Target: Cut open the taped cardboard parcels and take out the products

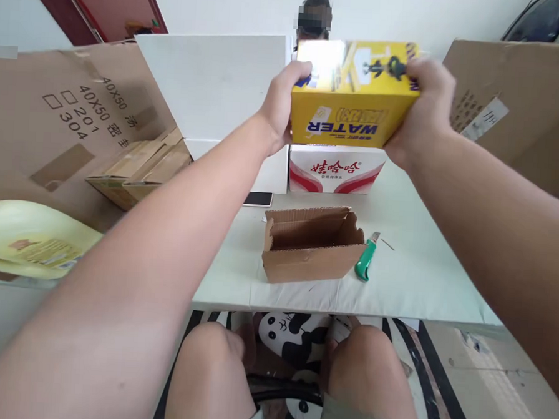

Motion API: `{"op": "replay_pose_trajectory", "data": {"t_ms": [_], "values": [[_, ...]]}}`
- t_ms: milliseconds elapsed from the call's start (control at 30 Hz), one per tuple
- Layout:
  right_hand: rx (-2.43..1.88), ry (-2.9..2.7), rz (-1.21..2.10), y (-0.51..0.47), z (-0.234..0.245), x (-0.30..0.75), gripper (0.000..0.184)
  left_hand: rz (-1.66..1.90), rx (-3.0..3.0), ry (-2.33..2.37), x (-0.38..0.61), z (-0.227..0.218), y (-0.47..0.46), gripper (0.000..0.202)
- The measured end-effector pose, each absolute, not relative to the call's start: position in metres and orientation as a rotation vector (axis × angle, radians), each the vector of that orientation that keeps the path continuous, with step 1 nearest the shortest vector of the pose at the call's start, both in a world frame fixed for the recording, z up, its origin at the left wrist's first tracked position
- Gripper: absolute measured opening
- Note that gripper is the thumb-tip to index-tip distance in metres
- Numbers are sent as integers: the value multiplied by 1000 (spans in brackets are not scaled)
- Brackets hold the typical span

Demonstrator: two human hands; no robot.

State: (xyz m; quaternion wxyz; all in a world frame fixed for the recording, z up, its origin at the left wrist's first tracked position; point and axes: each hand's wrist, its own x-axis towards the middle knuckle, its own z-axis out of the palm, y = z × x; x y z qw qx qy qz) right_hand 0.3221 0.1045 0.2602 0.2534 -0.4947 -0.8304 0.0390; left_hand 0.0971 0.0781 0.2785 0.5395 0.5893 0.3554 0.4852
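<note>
A yellow box [345, 119] with blue lettering hangs in the air, its printing upside down toward me. My left hand [282, 103] grips its left end, thumb on the top face. At the right end my right hand [423, 107] is closed round it in the same way. Below, an open brown cardboard box [309, 261] stands on the pale green table [426, 280], dark inside. To its right lies a green utility knife [365, 258] with some blade showing.
Behind the yellow box stands a white and red carton [335, 172]. A white panel [220, 87] and small brown boxes [145, 165] are left of it, with a phone [258, 199] at the panel's foot. Large cartons [523, 103] flank the table. A yellow bag [34, 240] lies left.
</note>
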Motion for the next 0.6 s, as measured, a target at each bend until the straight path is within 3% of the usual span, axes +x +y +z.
{"op": "replay_pose_trajectory", "data": {"t_ms": [133,333,500,600], "values": [[-1407,-1942,759,159,226,309,95,1012,1180,1096,87,232,138,59],[-1417,-1744,1056,161,155,298,82,946,993,1155,65,154,150,44],[-1405,-1606,1124,156,160,288,75,983,1028,1121,61,164,153,42],[-1338,-1566,1083,144,187,291,77,1049,1146,1059,64,189,150,53]]}}
